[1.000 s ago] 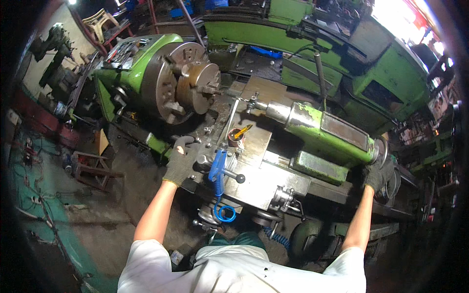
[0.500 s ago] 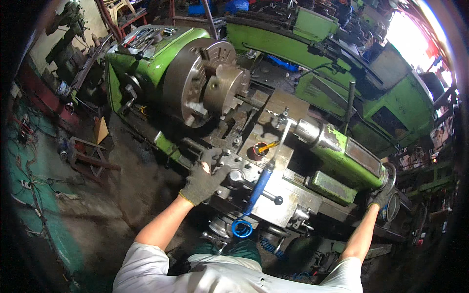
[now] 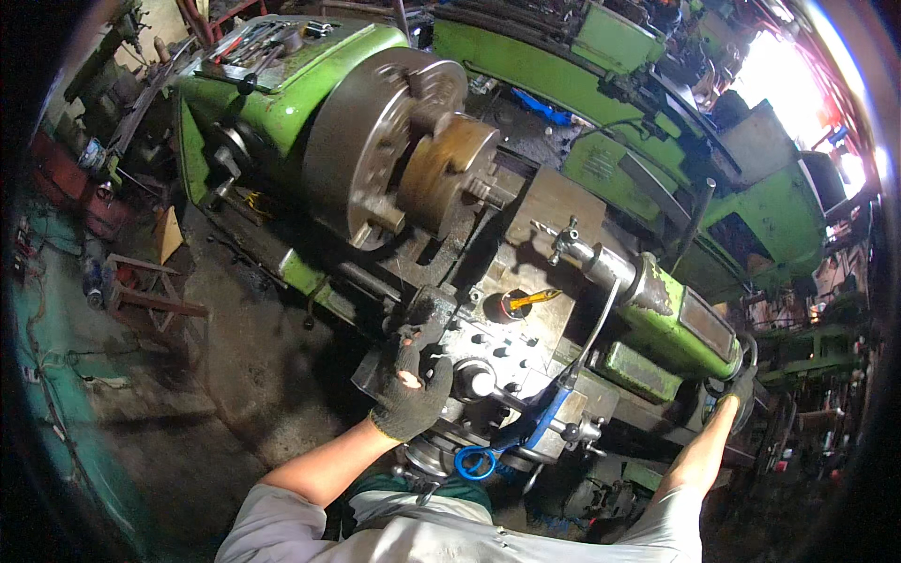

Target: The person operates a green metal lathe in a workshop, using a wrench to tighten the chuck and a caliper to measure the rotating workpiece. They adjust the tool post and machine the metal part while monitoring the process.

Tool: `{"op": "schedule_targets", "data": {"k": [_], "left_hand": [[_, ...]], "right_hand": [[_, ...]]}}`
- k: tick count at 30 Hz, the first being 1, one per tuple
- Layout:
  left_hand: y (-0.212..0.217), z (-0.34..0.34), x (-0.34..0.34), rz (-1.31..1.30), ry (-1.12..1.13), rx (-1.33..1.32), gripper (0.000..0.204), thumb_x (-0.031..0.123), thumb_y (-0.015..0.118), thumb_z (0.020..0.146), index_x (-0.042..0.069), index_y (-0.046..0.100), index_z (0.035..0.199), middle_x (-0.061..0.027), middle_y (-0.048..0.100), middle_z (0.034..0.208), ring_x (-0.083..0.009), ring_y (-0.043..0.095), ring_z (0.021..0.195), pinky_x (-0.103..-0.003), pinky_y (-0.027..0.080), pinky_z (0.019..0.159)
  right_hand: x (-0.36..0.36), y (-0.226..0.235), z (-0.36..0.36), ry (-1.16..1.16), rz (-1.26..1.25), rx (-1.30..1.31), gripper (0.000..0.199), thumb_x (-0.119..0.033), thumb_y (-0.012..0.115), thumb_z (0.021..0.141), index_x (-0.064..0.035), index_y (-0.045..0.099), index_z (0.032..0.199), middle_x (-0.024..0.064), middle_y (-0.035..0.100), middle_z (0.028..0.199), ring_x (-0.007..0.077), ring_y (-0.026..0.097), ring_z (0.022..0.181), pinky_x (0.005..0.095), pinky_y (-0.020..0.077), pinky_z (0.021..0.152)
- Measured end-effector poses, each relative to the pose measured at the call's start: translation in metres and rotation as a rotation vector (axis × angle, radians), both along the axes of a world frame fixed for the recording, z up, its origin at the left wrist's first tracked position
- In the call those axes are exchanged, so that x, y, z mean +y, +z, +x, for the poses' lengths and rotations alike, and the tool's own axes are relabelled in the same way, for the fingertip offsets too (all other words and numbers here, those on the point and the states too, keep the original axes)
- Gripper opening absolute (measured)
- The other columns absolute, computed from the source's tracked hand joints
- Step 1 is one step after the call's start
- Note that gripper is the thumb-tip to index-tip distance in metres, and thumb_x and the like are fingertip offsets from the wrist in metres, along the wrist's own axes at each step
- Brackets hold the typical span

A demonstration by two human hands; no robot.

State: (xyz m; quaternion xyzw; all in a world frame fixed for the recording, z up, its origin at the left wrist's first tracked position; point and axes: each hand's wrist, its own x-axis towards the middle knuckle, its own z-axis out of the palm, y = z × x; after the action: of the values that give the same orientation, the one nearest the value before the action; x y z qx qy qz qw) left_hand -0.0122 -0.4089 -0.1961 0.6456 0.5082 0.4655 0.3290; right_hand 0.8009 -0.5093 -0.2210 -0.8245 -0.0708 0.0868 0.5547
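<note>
My left hand, in a dark glove worn open at one spot, rests against the left side of the lathe carriage's tool post, fingers stretched forward and thumb apart. At the far right, my gloved right hand is closed on the rim of the tailstock handwheel. A drill bit sticks out of the tailstock's drill chuck toward a round metal workpiece in the large lathe chuck. A blue-handled air gun lies across the carriage's front.
A small pot with a yellow-handled brush stands on the carriage. Loose tools lie on the green headstock. Another green machine stands behind. A metal frame sits on the floor at left.
The chuck and workpiece have turned and look blurred. The air gun has shifted right and down, its nozzle now beside the tailstock. My left hand has slid toward the carriage front; my right stays on the handwheel.
</note>
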Motion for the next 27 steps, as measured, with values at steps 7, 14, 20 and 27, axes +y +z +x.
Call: {"op": "schedule_targets", "data": {"k": [7,14,20,27], "left_hand": [[0.021,0.0,0.003,0.025,-0.037,0.098,0.041,0.002,0.066,0.089,-0.006,0.058,0.129,-0.0252,0.064,0.121,-0.0387,0.064,0.112,-0.045,0.05,0.098],[0.015,0.001,0.004,0.141,0.038,0.14,0.04,0.002,0.066,0.089,-0.004,0.059,0.127,-0.0237,0.065,0.118,-0.039,0.063,0.11,-0.047,0.05,0.098],[0.007,0.001,0.0,-0.027,-0.026,-0.013,0.041,0.006,0.067,0.092,-0.004,0.057,0.13,-0.0236,0.063,0.118,-0.0375,0.062,0.111,-0.046,0.049,0.099],[0.003,0.001,0.0,0.018,-0.029,-0.023,0.042,0.007,0.066,0.093,-0.006,0.055,0.131,-0.0246,0.061,0.121,-0.0385,0.061,0.114,-0.046,0.048,0.101]], "right_hand": [[0.015,0.029,-0.075,-0.021,0.007,0.034,0.083,-0.065,0.037,0.104,0.0082,0.066,0.13,0.0207,0.07,0.124,0.0296,0.066,0.106,0.0419,0.0531,0.092],[0.028,0.036,-0.093,-0.012,-0.06,-0.032,0.078,-0.062,0.037,0.105,0.0054,0.063,0.134,0.0193,0.068,0.128,0.0301,0.064,0.111,0.0427,0.0514,0.096],[0.025,0.042,-0.088,-0.032,-0.065,-0.009,0.075,-0.06,0.038,0.105,0.003,0.061,0.138,0.0181,0.067,0.131,0.0304,0.063,0.116,0.0434,0.0499,0.1],[0.04,0.048,-0.103,0.055,0.052,0.124,0.071,-0.057,0.039,0.106,0.0002,0.058,0.143,0.0167,0.065,0.136,0.0309,0.062,0.12,0.0442,0.0482,0.105]]}}
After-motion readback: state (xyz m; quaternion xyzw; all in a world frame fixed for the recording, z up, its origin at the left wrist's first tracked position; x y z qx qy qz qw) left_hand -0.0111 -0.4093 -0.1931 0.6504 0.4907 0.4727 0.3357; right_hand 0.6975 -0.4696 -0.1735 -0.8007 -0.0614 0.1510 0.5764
